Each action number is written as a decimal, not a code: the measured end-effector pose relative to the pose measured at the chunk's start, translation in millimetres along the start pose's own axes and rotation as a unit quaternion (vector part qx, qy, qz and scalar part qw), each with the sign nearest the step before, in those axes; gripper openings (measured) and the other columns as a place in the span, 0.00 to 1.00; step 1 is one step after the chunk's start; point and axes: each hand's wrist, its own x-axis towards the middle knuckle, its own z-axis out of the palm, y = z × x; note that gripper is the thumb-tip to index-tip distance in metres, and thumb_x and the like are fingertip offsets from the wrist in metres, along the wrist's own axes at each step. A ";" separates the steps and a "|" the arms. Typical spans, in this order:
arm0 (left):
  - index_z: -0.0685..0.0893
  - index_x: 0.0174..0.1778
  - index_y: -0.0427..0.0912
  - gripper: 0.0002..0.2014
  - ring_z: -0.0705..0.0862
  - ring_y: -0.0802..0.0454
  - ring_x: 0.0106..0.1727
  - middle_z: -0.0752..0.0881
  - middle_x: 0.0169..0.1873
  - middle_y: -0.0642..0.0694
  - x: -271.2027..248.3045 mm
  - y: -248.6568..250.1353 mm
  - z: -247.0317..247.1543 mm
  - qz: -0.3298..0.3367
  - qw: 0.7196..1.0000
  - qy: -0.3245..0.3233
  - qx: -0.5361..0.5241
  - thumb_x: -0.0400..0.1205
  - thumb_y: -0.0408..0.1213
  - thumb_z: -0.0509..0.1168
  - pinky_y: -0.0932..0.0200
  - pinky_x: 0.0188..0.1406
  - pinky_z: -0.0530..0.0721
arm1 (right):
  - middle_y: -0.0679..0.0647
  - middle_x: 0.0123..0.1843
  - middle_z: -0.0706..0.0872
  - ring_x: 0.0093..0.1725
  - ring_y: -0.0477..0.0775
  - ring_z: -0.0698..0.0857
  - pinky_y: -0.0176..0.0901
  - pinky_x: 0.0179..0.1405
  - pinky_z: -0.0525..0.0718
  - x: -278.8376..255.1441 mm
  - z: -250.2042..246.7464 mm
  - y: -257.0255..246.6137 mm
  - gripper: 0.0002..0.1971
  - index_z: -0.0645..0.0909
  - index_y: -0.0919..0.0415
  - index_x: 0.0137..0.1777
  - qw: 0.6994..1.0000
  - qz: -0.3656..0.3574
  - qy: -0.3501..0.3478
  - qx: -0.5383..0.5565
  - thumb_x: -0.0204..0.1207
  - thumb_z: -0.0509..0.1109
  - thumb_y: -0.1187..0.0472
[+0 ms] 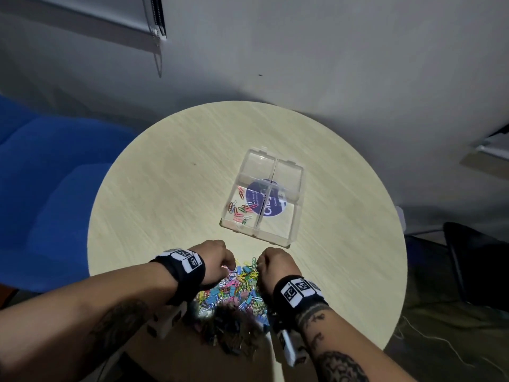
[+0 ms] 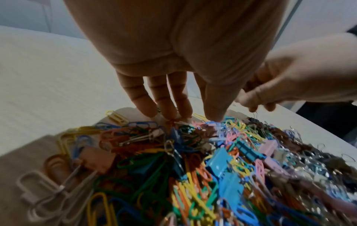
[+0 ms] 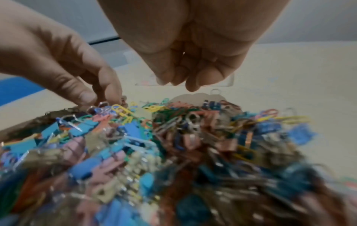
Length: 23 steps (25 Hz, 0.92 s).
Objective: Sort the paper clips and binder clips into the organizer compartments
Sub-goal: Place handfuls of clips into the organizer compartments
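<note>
A heap of coloured paper clips and binder clips [image 1: 237,288] lies near the table's front edge, its near part in shadow. My left hand [image 1: 217,261] reaches down onto the heap's far edge. Its straight fingers [image 2: 170,110] touch an orange paper clip [image 2: 172,121], with the thumb set apart. My right hand [image 1: 275,264] hovers just to the right, its fingers [image 3: 179,76] curled tightly inward around small clips that barely show. The clear four-compartment organizer [image 1: 272,239] sits beyond the hands. Several paper clips [image 1: 241,209] lie in its near-left compartment.
The round pale wooden table [image 1: 179,188] stands against a grey wall. A blue sofa [image 1: 55,188] is at the left and a dark chair [image 1: 482,257] at the right. A purple round sticker [image 1: 264,199] shows through the organizer's floor.
</note>
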 end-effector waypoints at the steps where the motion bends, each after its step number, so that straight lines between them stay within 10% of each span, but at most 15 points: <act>1: 0.85 0.63 0.61 0.18 0.80 0.49 0.63 0.79 0.58 0.52 1.7 -0.3 -1.5 0.002 1.000 0.007 0.002 0.81 0.37 0.64 0.54 0.65 0.79 | 0.57 0.54 0.86 0.58 0.61 0.83 0.47 0.55 0.84 -4.0 -2.0 8.6 0.08 0.85 0.55 0.51 1.000 -0.005 -0.003 -0.024 0.79 0.64 0.62; 7: 0.83 0.69 0.54 0.21 0.79 0.48 0.64 0.78 0.62 0.48 6.4 9.4 -1.5 0.047 0.994 -0.014 0.094 0.79 0.40 0.70 0.55 0.64 0.78 | 0.55 0.61 0.80 0.67 0.61 0.74 0.52 0.64 0.79 -21.3 11.1 30.6 0.16 0.83 0.49 0.66 0.991 -0.035 -0.053 -0.121 0.80 0.67 0.58; 13: 0.85 0.44 0.49 0.07 0.83 0.48 0.51 0.81 0.46 0.51 4.9 8.8 -3.1 0.021 0.995 -0.016 0.101 0.76 0.33 0.65 0.57 0.49 0.80 | 0.56 0.56 0.84 0.61 0.62 0.80 0.50 0.60 0.81 -24.7 9.4 30.1 0.08 0.86 0.52 0.54 0.997 -0.010 -0.041 -0.069 0.81 0.66 0.54; 18: 0.79 0.43 0.50 0.04 0.80 0.51 0.50 0.82 0.47 0.52 -9.4 6.0 -10.7 0.005 0.999 0.034 -0.030 0.82 0.37 0.62 0.58 0.49 0.76 | 0.50 0.39 0.89 0.38 0.52 0.86 0.43 0.44 0.86 -29.1 -5.8 32.0 0.09 0.83 0.49 0.38 0.986 0.076 -0.038 0.145 0.80 0.69 0.53; 23: 0.81 0.42 0.47 0.06 0.83 0.57 0.32 0.88 0.34 0.50 -17.2 11.7 -9.0 -0.046 0.966 0.066 -0.245 0.84 0.32 0.64 0.65 0.32 0.78 | 0.54 0.36 0.91 0.25 0.52 0.75 0.38 0.22 0.70 -40.2 -12.9 19.9 0.07 0.83 0.60 0.44 0.900 0.129 -0.075 0.410 0.84 0.67 0.63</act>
